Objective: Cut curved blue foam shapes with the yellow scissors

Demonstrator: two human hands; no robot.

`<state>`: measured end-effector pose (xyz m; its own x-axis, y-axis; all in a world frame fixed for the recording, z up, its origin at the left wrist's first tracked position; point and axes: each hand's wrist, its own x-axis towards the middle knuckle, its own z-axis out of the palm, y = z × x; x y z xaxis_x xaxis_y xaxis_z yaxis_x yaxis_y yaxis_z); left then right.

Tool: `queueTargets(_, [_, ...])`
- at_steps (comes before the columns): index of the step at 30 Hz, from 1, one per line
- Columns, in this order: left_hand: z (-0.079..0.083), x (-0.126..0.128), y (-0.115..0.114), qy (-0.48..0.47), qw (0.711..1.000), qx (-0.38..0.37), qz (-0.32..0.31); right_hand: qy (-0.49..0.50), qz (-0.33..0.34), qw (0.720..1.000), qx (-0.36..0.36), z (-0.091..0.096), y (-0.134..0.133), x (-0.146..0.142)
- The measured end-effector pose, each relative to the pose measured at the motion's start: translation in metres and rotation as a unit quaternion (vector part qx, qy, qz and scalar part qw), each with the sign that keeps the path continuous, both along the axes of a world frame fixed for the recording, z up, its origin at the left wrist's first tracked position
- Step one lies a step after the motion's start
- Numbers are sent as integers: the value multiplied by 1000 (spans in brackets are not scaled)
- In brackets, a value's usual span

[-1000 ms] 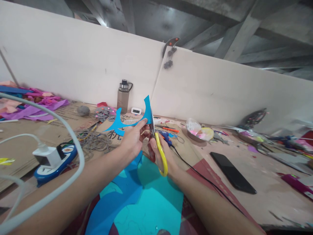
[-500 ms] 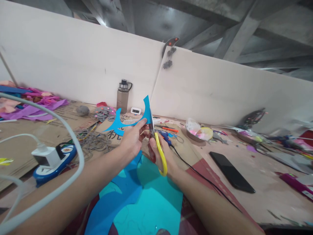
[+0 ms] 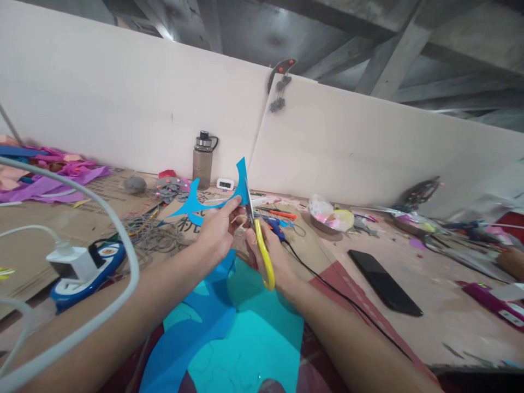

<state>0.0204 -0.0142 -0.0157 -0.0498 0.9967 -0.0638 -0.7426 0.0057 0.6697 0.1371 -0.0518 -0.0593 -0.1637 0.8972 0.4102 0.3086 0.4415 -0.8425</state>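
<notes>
Between the thumb and fingers of my left hand point(image 3: 221, 226) is a thin curved blue sheet cutout point(image 3: 192, 204), looking like felt or craft foam, with pointed ends. My right hand point(image 3: 266, 248) is closed around yellow-handled scissors point(image 3: 265, 256). Their blades point up and lie against the right edge of the cutout, close to my left fingertips. I cannot tell how far apart the blades are. Below my hands, turquoise sheet point(image 3: 254, 333) and darker blue sheet point(image 3: 180, 344) are spread over my lap.
A water bottle point(image 3: 202, 161) and a small digital clock point(image 3: 225, 184) stand by the white partition. To the right are a black phone point(image 3: 385, 283) and a bowl point(image 3: 327, 224) of scraps. A power strip point(image 3: 88, 278) with white cable point(image 3: 126, 245) is at left. Another person's hand point(image 3: 511, 263) shows at far right.
The scissors have tilted slightly, and their blades show more above my fingers. The view has shifted a little. At the far right edge, another person's hand has come into view.
</notes>
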Motion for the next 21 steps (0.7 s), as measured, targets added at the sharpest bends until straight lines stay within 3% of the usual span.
queueTargets(9, [0,-14,19,24,999,15,45,-72,-11,997,18,0,4,3])
queueTargets(16, [25,-49,41,-28,993,41,109,-150,-18,988,15,8,10,13])
queueTargets(21, [36,-80,60,-19,986,73,147,-219,-59,974,-16,18,16,27])
